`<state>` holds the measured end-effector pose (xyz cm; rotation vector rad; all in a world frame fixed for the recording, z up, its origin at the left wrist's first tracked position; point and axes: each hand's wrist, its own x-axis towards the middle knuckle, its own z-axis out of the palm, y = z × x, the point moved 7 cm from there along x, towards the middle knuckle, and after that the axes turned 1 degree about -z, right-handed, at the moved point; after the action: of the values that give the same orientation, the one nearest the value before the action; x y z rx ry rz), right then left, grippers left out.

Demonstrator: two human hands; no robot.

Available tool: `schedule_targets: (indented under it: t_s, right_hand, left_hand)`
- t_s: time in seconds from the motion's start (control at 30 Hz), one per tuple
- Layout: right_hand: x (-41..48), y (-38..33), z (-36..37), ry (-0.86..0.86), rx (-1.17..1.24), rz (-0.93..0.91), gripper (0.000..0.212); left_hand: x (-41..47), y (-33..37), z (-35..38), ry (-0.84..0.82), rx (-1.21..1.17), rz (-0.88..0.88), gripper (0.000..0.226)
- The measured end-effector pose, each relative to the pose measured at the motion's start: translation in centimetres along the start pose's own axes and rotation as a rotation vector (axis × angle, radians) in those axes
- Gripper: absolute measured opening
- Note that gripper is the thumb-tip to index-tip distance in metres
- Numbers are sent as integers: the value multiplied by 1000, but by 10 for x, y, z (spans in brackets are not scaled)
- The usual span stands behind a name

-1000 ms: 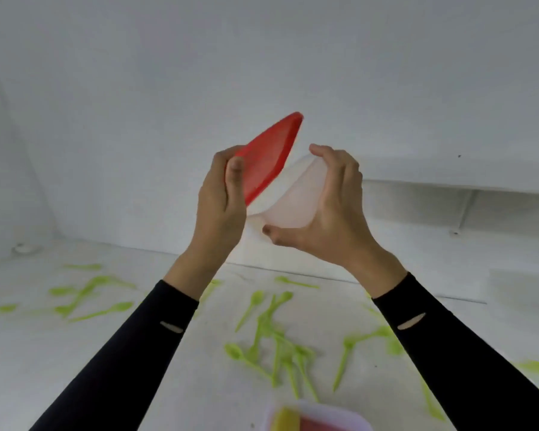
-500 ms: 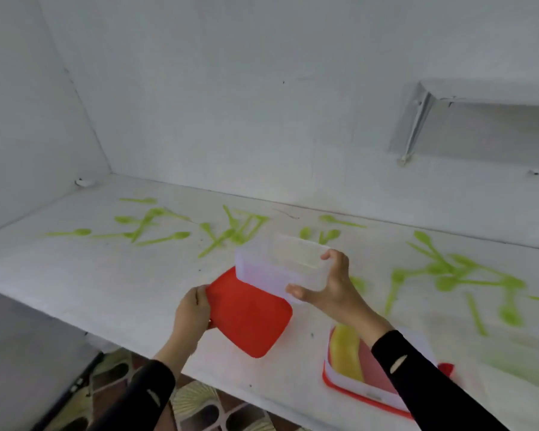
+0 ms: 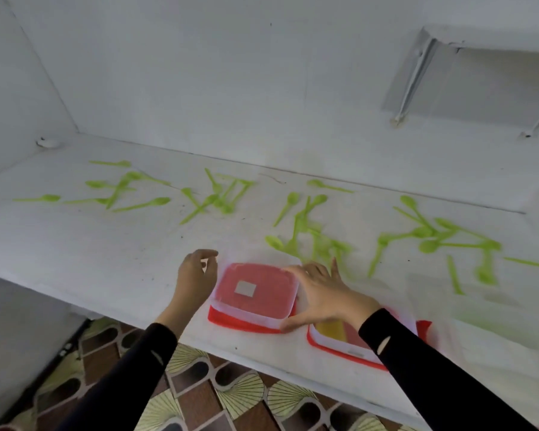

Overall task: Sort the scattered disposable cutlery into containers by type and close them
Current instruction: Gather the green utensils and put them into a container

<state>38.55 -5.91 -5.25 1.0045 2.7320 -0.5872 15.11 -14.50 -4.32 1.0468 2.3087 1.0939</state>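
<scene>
Translucent plastic tub, rectangular with rounded corners, resting on a glossy red lid near the front edge of the desk. The red shows through the tub's clear base, where a small grey patch, probably a label, is visible. Parking the tub on its own lid likely keeps the pair together and the mouth free for filling.

The right hand is spread, straight fingers and thumb against the tub's wall at 3 o'clock, apparently to steady or square it. The left hand hovers just beside the tub at 9 o'clock, fingers loosely curled, holding nothing and touching nothing.

Thin lime-green cutlery, matte and slender-handled, lies scattered flat from 10 to 2 o'clock; rounded bowls suggest spoons, but motion blur hides the other types. None is in the tub: sorting has not begun.

A second tub on a red lid sits at 4 o'clock, partly hidden by the right sleeve, with yellow and red pieces inside.
</scene>
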Motion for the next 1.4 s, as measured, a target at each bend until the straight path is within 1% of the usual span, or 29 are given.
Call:
schedule_targets:
  t_s: [0.03, 0.1, 0.17, 0.27, 0.3, 0.37, 0.47, 0.57, 0.67, 0.7, 0.8, 0.87, 0.9, 1.0, 1.07, 1.13, 1.27, 1.33, 1.4]
  right_hand:
    - [-4, 3, -5, 1, 49, 4, 116]
    - [-6, 9, -14, 22, 144, 10, 113]
    - [-12, 28, -27, 94, 225, 14, 102]
    - [-30, 67, -47, 145, 451, 47, 84]
    - [-42, 83, -56, 165, 518, 69, 82]
    - [-64, 118, -70, 204, 591, 128, 86]
    - [-100, 185, -83, 237, 623, 247, 90]
    - [-131, 248, -95, 252, 565, 337, 89]
    - [-158, 322, -105, 305, 492, 433, 81]
    - [-164, 344, -106, 290, 414, 459, 77]
    - [-163, 385, -101, 192, 95, 466, 58]
    - [-156, 402, -97, 177, -5, 403, 49]
    - [-152, 410, -94, 151, -41, 374, 50]
    - [-138, 429, -78, -10, -103, 320, 63]
    - [-129, 435, -69, -65, -146, 275, 61]
    - [-119, 435, -65, -50, -158, 220, 49]
    - [-110, 432, -75, 76, -200, 159, 25]
    - [-111, 433, -79, 115, -112, 162, 20]
    - [-114, 431, -86, 185, 66, 148, 17]
  left_hand:
    - [6, 16, 2, 22, -19, 69, 22]
    - [17, 45, 8, 9, -24, 146, 23]
    - [26, 85, 29, -39, -54, 210, 24]
    - [29, 141, 70, -125, -114, 288, 23]
    - [28, 162, 90, -162, -116, 317, 23]
    - [22, 199, 129, -236, -114, 371, 21]
    - [6, 247, 198, -381, -96, 446, 21]
    - [-9, 279, 256, -522, -32, 519, 25]
    - [-22, 305, 317, -618, 82, 577, 16]
    - [-24, 310, 339, -633, 140, 581, 12]
    - [-21, 313, 381, -574, 257, 522, 7]
    - [-17, 312, 402, -533, 278, 455, 9]
    - [-16, 311, 413, -524, 297, 451, 14]
    - [-17, 306, 442, -545, 394, 501, 28]
    - [-18, 300, 455, -542, 460, 492, 30]
    - [-17, 296, 460, -485, 491, 476, 32]
    - [-15, 298, 460, -410, 439, 496, 29]
    - [-15, 300, 457, -378, 410, 535, 31]
    - [-14, 298, 453, -335, 359, 547, 32]
